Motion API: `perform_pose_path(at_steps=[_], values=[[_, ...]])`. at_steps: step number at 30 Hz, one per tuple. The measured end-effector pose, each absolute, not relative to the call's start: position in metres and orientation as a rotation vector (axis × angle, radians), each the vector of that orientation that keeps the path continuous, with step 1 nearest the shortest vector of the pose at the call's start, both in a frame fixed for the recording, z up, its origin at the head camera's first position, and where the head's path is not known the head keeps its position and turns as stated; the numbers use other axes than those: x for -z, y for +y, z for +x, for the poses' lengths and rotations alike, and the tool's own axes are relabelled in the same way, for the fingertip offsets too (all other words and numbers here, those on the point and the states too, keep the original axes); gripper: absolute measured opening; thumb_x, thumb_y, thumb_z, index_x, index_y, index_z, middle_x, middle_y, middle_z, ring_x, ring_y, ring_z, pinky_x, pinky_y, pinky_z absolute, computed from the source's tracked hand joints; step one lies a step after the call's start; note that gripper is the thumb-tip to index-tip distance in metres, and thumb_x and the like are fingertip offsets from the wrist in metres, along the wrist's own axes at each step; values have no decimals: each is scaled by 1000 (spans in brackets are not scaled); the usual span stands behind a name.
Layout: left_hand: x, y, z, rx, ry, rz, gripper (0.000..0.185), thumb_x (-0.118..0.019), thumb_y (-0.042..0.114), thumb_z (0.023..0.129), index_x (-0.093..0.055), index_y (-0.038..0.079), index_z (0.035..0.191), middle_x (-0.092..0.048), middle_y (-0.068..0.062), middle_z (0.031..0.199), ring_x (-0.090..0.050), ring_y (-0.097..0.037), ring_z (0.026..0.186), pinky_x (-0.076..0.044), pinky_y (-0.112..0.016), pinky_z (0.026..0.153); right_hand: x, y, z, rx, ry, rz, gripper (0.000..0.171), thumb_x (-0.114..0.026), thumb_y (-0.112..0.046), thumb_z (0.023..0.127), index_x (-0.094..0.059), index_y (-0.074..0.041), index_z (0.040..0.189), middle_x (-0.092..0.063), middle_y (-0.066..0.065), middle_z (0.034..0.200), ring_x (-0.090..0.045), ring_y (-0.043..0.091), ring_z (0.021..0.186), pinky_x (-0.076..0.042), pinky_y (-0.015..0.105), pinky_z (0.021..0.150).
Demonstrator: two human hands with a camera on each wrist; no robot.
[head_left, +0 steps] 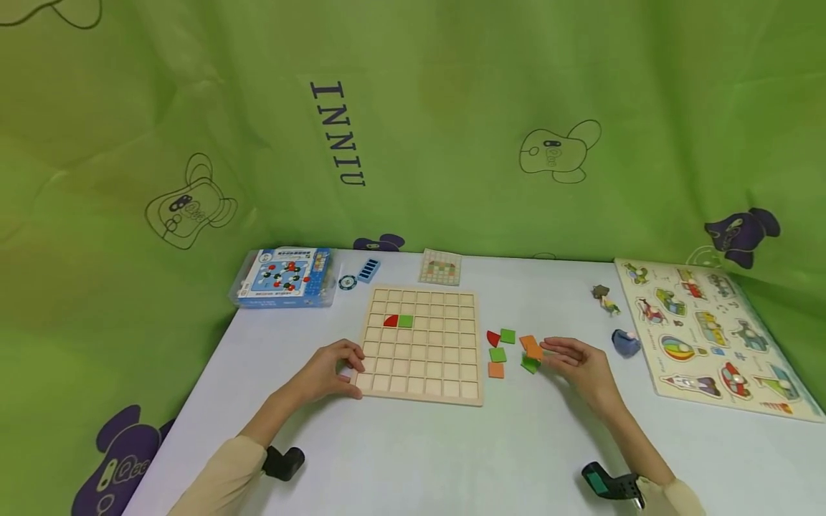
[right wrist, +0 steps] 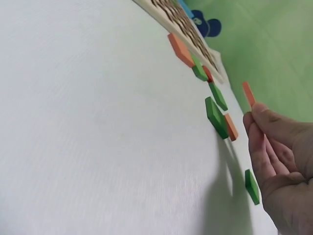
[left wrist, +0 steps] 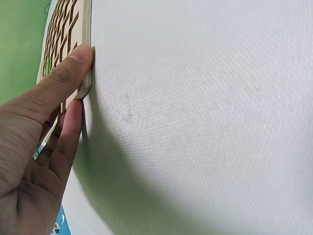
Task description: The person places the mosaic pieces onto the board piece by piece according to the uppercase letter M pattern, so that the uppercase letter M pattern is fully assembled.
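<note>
A wooden grid board (head_left: 418, 399) lies flat on the table, with a red quarter-circle tile (head_left: 391, 321) and a green square tile (head_left: 405, 322) side by side in its upper left cells. My left hand (head_left: 332, 369) holds the board's lower left corner between thumb and fingers. Raised over the loose tiles on the right, my right hand (head_left: 581, 369) pinches an orange tile (right wrist: 249, 93) by one end. Below and near it lie another orange tile (right wrist: 231, 127) and a green tile (right wrist: 216, 118). One more green tile (right wrist: 252, 187) is under the fingers.
Between board and right hand are a red tile (head_left: 493, 338), green tiles (head_left: 497, 355) and an orange square (head_left: 495, 370). A pattern card (head_left: 441, 267) lies behind the board. A boxed set (head_left: 284, 278) stands back left; a picture puzzle (head_left: 703, 330) and blue lump (head_left: 625, 342) lie right.
</note>
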State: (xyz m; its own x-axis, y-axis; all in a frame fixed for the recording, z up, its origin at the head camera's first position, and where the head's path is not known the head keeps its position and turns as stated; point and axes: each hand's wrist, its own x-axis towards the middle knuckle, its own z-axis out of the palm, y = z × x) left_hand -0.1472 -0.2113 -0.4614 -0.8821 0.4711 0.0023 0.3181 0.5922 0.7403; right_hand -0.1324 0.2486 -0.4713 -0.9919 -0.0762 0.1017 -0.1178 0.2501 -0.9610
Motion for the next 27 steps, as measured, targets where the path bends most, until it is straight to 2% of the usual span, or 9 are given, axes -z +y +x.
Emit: perform_pose_path(at_steps=[6,13,19,27], values=[[460,-211,-147,-1167,2624,650,30,-88,10,66,-66,7,85,-58,-7,111,-52,-29,108,-52,-29,81,475,242,-147,-1987,-2400,131,41,-69,0,86,-54,15,121,-69,15,110,-67,2,91,-52,16,76],[462,-210,-147,-1195,2609,626,29,-87,10,66,-66,7,86,-57,-8,113,-50,-30,110,-54,-29,78,475,219,-161,-2034,-2381,94,39,-69,0,86,-56,13,121,-61,30,116,-67,3,90,-52,17,78],[462,-210,-146,-1202,2605,631,29,-87,9,66,-66,6,86,-57,-8,113,-50,-30,110,-54,-30,78,475,196,-171,-2044,-2392,50,39,-69,-1,86,-56,11,121,-61,29,117,-67,2,89,-52,17,78],[460,-210,-145,-1206,2604,637,29,-87,9,66,-66,6,86,-57,-9,112,-50,-31,110,-54,-30,78,475,164,-183,-2166,-2311,92,38,-71,4,82,-58,12,117,-62,30,115,-69,8,85,-55,24,75]])
